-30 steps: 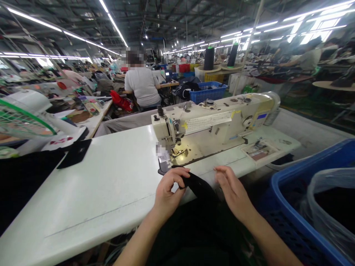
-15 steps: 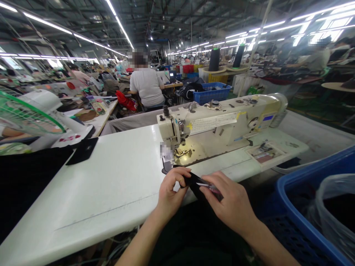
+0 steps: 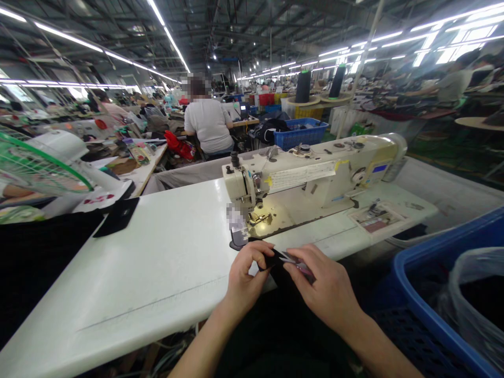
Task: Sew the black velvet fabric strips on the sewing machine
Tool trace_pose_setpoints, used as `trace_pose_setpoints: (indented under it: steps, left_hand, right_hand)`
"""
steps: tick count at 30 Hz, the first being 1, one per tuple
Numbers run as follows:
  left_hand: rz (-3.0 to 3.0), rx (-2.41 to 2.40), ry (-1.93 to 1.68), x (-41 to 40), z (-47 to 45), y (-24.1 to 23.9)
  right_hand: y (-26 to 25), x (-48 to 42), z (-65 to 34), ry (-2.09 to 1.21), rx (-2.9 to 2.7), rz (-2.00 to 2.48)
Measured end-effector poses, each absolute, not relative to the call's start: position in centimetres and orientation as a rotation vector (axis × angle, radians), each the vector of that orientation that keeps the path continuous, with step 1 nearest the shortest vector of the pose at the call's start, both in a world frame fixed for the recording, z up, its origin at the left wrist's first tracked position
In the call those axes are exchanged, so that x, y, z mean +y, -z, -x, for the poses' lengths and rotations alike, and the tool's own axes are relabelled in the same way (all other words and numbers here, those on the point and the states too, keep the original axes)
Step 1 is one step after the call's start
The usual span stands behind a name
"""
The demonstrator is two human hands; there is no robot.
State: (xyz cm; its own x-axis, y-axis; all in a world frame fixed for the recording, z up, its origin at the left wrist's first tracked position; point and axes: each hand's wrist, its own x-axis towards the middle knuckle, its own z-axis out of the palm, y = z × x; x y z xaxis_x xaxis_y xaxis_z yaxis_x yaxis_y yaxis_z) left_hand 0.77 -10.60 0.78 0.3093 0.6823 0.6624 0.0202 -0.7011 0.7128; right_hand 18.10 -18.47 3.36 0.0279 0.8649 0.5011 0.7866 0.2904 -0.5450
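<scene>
My left hand (image 3: 249,268) pinches a piece of black fabric (image 3: 271,259) at the front edge of the sewing table, thumb and fingers closed on it. In my right hand (image 3: 321,273) are small thread snips (image 3: 289,258) with pale blades and a pinkish handle, mostly covered by my fingers. The blades point left, at the fabric, and look parted; whether they touch it I cannot tell. More black cloth hangs below my hands and blends into my dark clothing. Just beyond my hands stands a sewing machine (image 3: 315,170), its lit presser foot (image 3: 259,218) bare of cloth.
The white table (image 3: 169,247) stretches left, with a black fabric piece (image 3: 117,216) and dark cloth (image 3: 39,257) on it. A fan (image 3: 55,157) stands at the left. At the right is a blue basket (image 3: 413,257) holding a plastic bag. Ahead sits a person in a white shirt (image 3: 208,123).
The snips' blades now show more plainly and look further apart. My left hand has shifted slightly right and down with the fabric.
</scene>
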Motion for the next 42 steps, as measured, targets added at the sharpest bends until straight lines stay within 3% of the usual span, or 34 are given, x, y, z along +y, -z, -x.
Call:
trace_pose_setpoints:
  steps: [5, 13, 24, 29, 36, 42]
  left_hand:
    - [-1.947, 0.636, -1.411, -10.7, -0.7, -0.7]
    - [-1.946, 0.602, -1.431, -10.7, -0.9, -1.1]
    - [-1.874, 0.682, -1.312, -11.4, -0.9, -1.0]
    - [-1.824, 0.663, -1.288, -11.3, -0.7, -0.9]
    - [-1.867, 0.619, -1.368, -11.0, -0.6, -1.3]
    - [-1.902, 0.636, -1.363, -11.1, -0.8, -1.5]
  right_hand:
    - [-3.2, -18.3, -18.3, -0.256, -1.541, 1.556]
    - [-4.2, -17.5, -18.2, -0.476, -1.727, 1.429]
    - [-2.6, -16.9, -17.3, -0.089, -1.893, 1.468]
    - [-2.7, -16.3, -18.4, -0.201, -1.622, 1.457]
    - [-4.0, -16.9, -18.8, -0.61, -1.763, 1.319]
    - [-3.7, -17.0, -18.2, -0.54, -1.786, 1.34]
